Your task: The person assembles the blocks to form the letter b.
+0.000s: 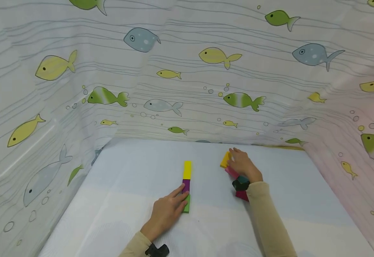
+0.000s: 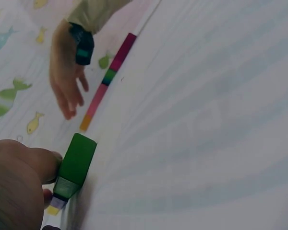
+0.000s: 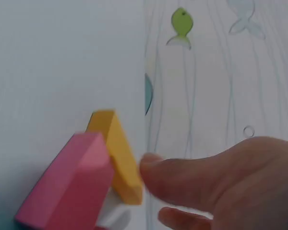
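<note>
We're mid-way through lining coloured rectangular blocks into rows on the pale blue-white padded table [image 1: 135, 178]. Left hand [image 1: 166, 211] lies with fingers straight and relaxed against the near end of the centre row, touching the green rectangular block [image 1: 187, 205] and the purple block [image 1: 185, 185]; nothing gripped. The bright yellow block [image 1: 187, 170] caps the far end of that row, all three end to end and touching. Right hand [image 1: 243, 165] is over the far end of the second row, fingertips at the orange-yellow block [image 1: 225, 159], which sits skewed against the pink block [image 1: 232, 172]. Right wrist view shows thumb and a finger just beside the orange-yellow block, but we can't tell whether they pinch it or only touch it. Behind the wrist, a dark teal block [image 1: 242, 179] and a magenta block [image 1: 242, 195] carry that row on towards the body. Our read: step in hand is seating the last block on the right row, while the left steadies the centre one. Next move likely calls for squaring the orange-yellow block flush with the pink one without nudging the others. Fish-print curtain [image 1: 187, 71] walls the table on three sides.
</note>
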`<state>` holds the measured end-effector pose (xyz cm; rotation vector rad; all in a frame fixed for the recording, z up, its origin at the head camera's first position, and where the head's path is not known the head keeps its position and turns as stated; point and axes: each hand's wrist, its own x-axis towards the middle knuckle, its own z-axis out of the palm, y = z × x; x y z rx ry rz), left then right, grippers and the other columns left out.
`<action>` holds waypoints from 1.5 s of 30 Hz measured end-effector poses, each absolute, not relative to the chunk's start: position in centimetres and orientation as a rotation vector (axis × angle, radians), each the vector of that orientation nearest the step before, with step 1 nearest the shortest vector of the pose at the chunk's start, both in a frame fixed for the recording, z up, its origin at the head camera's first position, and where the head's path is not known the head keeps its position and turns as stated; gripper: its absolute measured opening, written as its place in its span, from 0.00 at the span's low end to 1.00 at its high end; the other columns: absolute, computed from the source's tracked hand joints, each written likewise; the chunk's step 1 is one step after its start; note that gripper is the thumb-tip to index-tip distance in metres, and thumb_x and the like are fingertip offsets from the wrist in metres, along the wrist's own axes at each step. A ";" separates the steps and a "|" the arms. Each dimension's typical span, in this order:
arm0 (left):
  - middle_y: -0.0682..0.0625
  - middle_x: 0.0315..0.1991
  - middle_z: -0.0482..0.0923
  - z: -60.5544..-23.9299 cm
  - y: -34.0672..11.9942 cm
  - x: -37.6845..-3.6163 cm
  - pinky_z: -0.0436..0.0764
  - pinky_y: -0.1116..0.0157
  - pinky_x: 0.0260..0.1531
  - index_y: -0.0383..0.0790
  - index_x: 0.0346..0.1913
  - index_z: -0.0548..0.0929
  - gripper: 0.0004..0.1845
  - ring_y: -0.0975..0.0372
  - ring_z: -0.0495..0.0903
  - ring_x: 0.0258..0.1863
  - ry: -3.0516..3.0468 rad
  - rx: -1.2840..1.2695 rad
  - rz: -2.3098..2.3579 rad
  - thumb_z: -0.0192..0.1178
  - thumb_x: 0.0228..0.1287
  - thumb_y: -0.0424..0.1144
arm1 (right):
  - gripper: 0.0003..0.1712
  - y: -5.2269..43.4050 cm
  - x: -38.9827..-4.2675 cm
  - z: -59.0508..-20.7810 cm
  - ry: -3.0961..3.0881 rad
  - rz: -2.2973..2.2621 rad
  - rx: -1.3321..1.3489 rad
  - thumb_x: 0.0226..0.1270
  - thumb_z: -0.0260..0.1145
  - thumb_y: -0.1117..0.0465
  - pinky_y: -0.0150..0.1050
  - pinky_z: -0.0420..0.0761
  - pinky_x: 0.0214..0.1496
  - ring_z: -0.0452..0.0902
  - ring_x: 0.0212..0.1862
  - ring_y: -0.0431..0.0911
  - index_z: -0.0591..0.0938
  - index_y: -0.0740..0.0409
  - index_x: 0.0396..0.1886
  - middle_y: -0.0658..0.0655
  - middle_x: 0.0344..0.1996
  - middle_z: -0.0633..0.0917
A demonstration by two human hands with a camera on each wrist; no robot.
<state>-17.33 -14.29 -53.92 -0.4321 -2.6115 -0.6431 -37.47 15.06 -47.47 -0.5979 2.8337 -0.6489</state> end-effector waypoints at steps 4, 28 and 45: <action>0.54 0.63 0.78 -54.1 -14.6 -17.4 0.73 0.66 0.17 0.52 0.54 0.87 0.17 0.53 0.88 0.35 -2.593 -0.439 -0.649 0.67 0.63 0.46 | 0.36 15.6 -37.8 -48.2 2.762 -0.589 -0.480 0.74 0.57 0.55 0.64 0.55 0.71 0.55 0.72 0.69 0.60 0.66 0.75 0.71 0.73 0.62; 0.54 0.64 0.77 -54.5 -14.6 -17.4 0.71 0.68 0.16 0.52 0.56 0.86 0.18 0.53 0.87 0.31 -2.631 -0.424 -0.634 0.65 0.65 0.47 | 0.43 14.8 -37.5 -49.0 2.755 -0.525 -0.620 0.66 0.67 0.51 0.67 0.57 0.69 0.55 0.71 0.72 0.63 0.65 0.74 0.68 0.76 0.57; 0.53 0.65 0.76 -54.2 -14.6 -17.2 0.69 0.69 0.15 0.52 0.57 0.85 0.18 0.54 0.86 0.27 -2.649 -0.429 -0.631 0.64 0.66 0.48 | 0.40 13.1 -37.4 -49.8 2.942 -0.468 -0.580 0.66 0.68 0.46 0.65 0.68 0.63 0.66 0.65 0.71 0.71 0.66 0.69 0.69 0.71 0.67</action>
